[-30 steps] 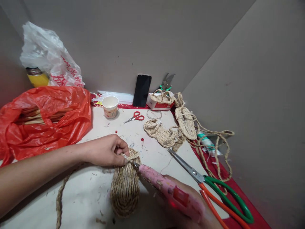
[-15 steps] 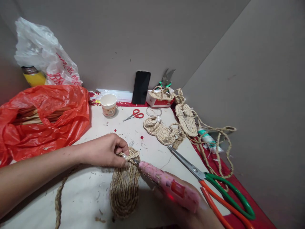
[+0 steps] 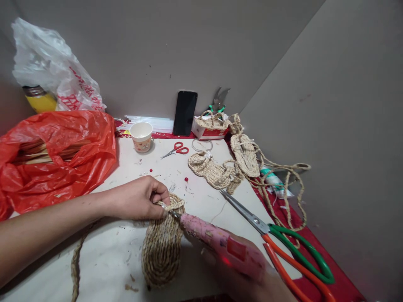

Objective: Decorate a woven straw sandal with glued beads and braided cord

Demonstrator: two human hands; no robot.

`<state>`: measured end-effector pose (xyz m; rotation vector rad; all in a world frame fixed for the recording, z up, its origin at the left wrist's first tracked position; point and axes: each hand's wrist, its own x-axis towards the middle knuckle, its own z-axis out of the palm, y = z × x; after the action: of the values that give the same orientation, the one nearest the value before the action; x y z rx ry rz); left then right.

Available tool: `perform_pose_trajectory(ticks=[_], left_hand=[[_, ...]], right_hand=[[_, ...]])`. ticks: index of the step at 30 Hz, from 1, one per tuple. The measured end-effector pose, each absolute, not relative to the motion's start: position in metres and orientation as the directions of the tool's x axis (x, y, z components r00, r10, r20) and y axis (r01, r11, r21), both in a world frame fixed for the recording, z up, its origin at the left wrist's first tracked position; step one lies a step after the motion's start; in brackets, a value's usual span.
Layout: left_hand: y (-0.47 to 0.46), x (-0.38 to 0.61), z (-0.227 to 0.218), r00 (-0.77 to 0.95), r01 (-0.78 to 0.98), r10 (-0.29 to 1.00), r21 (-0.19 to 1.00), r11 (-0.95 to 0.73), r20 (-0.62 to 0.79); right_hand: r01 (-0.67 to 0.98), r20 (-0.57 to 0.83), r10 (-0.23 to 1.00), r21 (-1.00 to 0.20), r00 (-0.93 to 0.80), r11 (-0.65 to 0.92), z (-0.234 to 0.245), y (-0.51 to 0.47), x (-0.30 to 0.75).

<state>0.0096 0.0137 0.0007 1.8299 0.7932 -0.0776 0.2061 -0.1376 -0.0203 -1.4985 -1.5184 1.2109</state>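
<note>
A small woven straw sandal sole [image 3: 161, 248] lies on the white table [image 3: 110, 260] in front of me. My left hand [image 3: 140, 198] is closed, pinching the braided straw strap [image 3: 173, 204] at the sole's far end. My right hand [image 3: 252, 281] grips a pink hot glue gun [image 3: 217, 241], its nozzle touching the strap where my left fingers hold it. A loose braided straw cord [image 3: 76, 260] trails off to the left under my left forearm.
Large orange-and-green scissors [image 3: 283, 247] lie right of the glue gun. Finished straw sandals [image 3: 217, 170] and cord sit at the back right. Small red scissors [image 3: 176, 149], a paper cup [image 3: 141, 136], a phone [image 3: 185, 112], a red bag [image 3: 53, 157] and a white bag [image 3: 50, 71] stand behind.
Both hands stay on the sandal; the view has shifted slightly, and the glue gun nozzle remains at the strap.
</note>
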Motion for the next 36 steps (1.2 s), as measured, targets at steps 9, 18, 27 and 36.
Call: perform_pose_trajectory(ticks=[9, 18, 27, 36], left_hand=[[0.0134, 0.0096, -0.0019, 0.763, 0.564, 0.486, 0.807, -0.177, -0.426], [0.0132, 0.0102, -0.0011, 0.759, 0.569, 0.481, 0.806, -0.163, -0.439], [0.0138, 0.0101, -0.0027, 0.759, 0.566, 0.483, 0.809, -0.158, -0.437], [0.0135, 0.0101, -0.0021, 0.753, 0.567, 0.486, 0.812, -0.138, -0.443]], right_hand=[[0.308, -0.133, 0.986, -0.947, -0.104, -0.096, -0.0189, -0.1355, 0.2023], [0.365, -0.140, 0.987, -0.925, -0.074, -0.104, -0.0166, -0.1356, 0.2005], [0.400, -0.167, 0.984, -0.907, -0.059, -0.130, -0.0157, -0.1357, 0.2022], [0.405, -0.118, 0.992, -0.909, -0.037, -0.093, -0.0184, -0.1379, 0.2016]])
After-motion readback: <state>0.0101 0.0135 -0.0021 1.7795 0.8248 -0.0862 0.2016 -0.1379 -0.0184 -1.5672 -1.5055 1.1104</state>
